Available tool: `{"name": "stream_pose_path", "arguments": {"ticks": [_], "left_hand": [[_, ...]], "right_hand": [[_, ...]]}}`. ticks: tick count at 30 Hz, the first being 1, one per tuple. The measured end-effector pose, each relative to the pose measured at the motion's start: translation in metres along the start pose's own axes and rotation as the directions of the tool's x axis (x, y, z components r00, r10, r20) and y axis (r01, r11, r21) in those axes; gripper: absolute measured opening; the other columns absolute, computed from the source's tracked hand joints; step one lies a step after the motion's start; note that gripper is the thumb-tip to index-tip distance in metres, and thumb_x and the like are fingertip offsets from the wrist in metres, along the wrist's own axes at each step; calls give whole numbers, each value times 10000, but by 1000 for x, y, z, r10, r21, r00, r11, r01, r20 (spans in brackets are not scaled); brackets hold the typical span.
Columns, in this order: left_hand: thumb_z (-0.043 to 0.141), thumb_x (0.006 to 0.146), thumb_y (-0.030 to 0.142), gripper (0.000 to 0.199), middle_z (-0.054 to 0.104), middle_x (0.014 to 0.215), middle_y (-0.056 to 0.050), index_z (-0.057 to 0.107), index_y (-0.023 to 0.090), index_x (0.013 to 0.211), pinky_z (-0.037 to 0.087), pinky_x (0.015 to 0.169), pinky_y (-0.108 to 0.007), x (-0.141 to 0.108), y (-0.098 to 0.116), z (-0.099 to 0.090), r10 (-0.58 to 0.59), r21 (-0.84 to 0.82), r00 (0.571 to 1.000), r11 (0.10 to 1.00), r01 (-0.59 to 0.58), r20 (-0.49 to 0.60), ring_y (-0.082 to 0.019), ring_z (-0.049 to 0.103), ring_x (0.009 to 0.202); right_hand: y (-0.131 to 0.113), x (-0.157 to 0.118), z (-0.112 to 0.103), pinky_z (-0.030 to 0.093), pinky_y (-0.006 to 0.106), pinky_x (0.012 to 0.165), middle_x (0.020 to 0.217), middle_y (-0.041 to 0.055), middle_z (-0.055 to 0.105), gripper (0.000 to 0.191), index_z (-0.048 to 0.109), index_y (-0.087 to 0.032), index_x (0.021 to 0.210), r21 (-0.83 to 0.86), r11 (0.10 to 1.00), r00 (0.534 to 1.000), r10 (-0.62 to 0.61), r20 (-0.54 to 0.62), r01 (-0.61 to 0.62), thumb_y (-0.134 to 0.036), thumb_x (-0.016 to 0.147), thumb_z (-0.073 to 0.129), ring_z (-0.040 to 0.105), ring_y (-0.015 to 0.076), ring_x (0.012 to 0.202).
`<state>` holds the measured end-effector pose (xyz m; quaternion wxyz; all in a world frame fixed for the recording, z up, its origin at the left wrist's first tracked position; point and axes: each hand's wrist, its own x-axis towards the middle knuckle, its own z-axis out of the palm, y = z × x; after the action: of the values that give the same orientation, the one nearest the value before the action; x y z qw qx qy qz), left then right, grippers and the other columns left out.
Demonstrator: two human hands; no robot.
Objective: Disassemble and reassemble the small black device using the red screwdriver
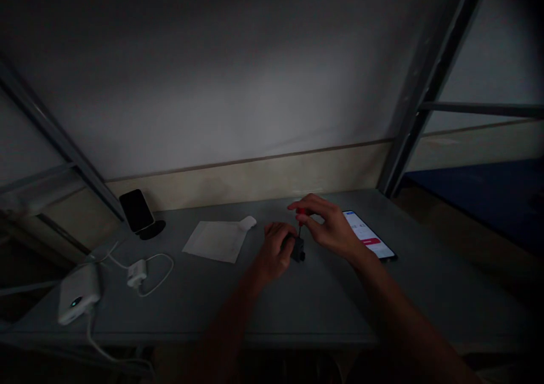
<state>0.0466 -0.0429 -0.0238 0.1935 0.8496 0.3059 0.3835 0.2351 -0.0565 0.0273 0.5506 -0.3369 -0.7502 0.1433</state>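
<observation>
Around a small dark block-like part (298,251) on the grey tabletop, my left hand (278,248) is closed, steadying it from the left. The part's exact kind is too dark to make out. My right hand (327,222) pinches the red handle of a screwdriver (301,213) between thumb and fingers. The screwdriver stands upright, its thin shaft pointing down to the top of the dark part. Whether the tip sits in a screw cannot be seen.
A lit phone (369,237) lies just right of my right hand. Left of my hands is a white paper sheet (215,241) with a small white object (247,222) at its corner. Farther left are a phone on a stand (136,211), a white charger (136,273) and a power bank (79,293) with cables.
</observation>
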Motion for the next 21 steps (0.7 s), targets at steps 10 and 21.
{"name": "stream_pose_path", "arguments": {"ticks": [10, 21], "left_hand": [[462, 974, 224, 115, 687, 1014, -64, 577, 215, 976, 382, 1031, -403, -2, -5, 4, 8, -18, 1000, 1000, -9, -28, -228, 621, 1037], [425, 1023, 246, 160, 672, 1007, -65, 565, 210, 954, 394, 1000, -405, -3, -4, 0, 56, 60, 998, 997, -57, 20, -220, 597, 1028]], "right_hand": [[0, -1, 2, 526, 320, 737, 858, 36, 726, 186, 769, -227, 925, 18, 999, 999, 43, -8, -43, -170, 960, 595, 687, 183, 791], [-1, -4, 5, 543, 310, 768, 969, 36, 768, 264, 773, -246, 1083, -9, 997, 996, 74, 48, -74, -164, 967, 551, 717, 182, 840]]}}
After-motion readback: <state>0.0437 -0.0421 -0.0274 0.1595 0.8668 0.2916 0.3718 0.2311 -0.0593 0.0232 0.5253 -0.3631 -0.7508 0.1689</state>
